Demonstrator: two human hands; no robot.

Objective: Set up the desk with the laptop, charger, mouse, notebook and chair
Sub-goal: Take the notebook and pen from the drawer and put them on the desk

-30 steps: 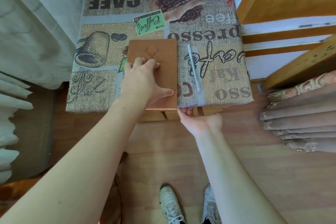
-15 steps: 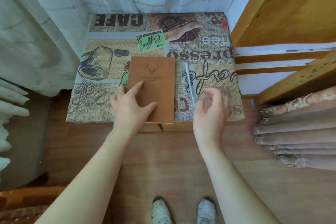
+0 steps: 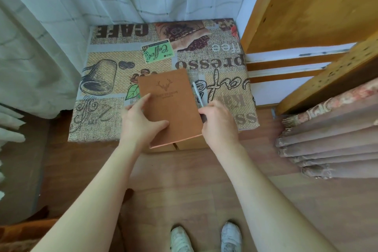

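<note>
Coffee-print burlap cushion point(image 3: 114, 80), pale checked curtain point(image 3: 61, 16), white sneakers point(image 3: 181, 239), wooden plank floor point(image 3: 184, 180), folded brown drapes point(image 3: 331, 149)

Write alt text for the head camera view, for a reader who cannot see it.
Two bare hands lift a brown notebook with a stamped deer head off a coffee-print cushion; the left hand grips its left edge, the right hand its right edge together with a white pen. White sneakers stand on wood floor below.

I see soft, even daylight filtering through the sheer white checked curtain point(image 3: 102, 6), leaving no hard shadows or glare below it. Near that curtain the wide lens bends straight lines at the frame edges. Detail looks slightly soft, with compression smearing throughout.
</note>
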